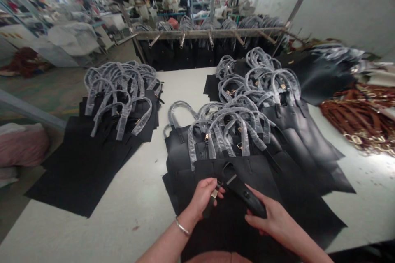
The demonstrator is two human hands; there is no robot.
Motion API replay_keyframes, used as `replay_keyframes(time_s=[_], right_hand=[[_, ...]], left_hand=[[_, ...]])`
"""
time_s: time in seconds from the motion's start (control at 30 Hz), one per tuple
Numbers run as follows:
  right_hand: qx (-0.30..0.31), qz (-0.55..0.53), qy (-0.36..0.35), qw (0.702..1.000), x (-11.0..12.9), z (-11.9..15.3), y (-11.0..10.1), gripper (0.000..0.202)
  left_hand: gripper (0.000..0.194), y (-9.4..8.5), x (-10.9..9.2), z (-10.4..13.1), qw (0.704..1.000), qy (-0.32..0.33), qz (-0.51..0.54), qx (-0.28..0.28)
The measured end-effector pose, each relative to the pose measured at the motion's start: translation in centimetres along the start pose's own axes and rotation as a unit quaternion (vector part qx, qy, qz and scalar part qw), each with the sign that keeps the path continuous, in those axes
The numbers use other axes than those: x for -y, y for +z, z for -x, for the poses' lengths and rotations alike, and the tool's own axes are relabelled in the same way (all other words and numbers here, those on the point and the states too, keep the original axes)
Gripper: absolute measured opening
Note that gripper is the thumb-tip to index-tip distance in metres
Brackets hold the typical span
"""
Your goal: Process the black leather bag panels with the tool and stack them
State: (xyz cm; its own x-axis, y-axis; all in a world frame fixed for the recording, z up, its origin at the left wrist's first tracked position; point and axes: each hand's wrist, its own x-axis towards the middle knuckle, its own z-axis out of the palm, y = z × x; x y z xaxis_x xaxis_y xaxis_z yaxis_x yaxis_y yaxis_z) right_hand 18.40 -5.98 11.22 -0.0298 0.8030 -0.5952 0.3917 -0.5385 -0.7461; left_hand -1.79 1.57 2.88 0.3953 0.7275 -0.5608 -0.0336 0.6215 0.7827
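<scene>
My right hand (268,213) is wrapped round a black electric hair clipper (245,195), its metal blade pointing up and left. My left hand (205,197), wearing a silver bracelet, pinches a short black strap with a gold-coloured metal clasp (214,193). The clipper's blade is close to the strap; I cannot tell whether they touch. Beneath both hands lies a black bag panel (234,168) on top of a stack. Behind it, several handles wrapped in clear plastic (230,125) stand up from the panels.
Another stack of black panels (89,160) with wrapped handles lies at the left of the white table (138,201). More panels (296,131) overlap on the right, near brown straps with gold hardware (364,119). Beyond the table a metal rack (211,33) holds hanging black pieces.
</scene>
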Motion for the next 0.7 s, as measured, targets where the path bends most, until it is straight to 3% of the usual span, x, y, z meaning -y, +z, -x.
replay_keyframes(time_s=[0.17, 0.3, 0.4, 0.53, 0.6, 0.7], right_hand=[[0.040, -0.021, -0.005, 0.999, 0.0, -0.6, 0.6, 0.076], [-0.010, -0.025, -0.005, 1.000, 0.4, -1.5, 0.3, 0.078], [-0.045, 0.003, 0.009, 0.999, 0.4, -1.8, 0.0, 0.076], [-0.052, 0.020, 0.023, 0.998, -1.4, -1.7, 0.2, 0.079], [-0.051, 0.026, 0.030, 0.998, -2.9, -1.6, 0.5, 0.081], [-0.079, 0.056, 0.012, 0.995, -4.6, -2.2, 1.2, 0.084]], left_hand=[[0.047, 0.9, 0.1, 0.1, 1.000, 0.012, 0.012, 0.021], [0.042, 0.5, 0.4, 0.1, 0.990, 0.068, -0.125, 0.022], [0.018, -0.7, 0.4, -0.2, 0.935, 0.152, -0.317, -0.045], [0.048, -2.4, -0.6, -1.6, 0.851, 0.187, -0.471, -0.139], [0.048, -2.7, -1.7, -2.5, 0.828, 0.175, -0.505, -0.168], [0.036, -2.6, -3.2, -3.6, 0.818, 0.146, -0.530, -0.171]])
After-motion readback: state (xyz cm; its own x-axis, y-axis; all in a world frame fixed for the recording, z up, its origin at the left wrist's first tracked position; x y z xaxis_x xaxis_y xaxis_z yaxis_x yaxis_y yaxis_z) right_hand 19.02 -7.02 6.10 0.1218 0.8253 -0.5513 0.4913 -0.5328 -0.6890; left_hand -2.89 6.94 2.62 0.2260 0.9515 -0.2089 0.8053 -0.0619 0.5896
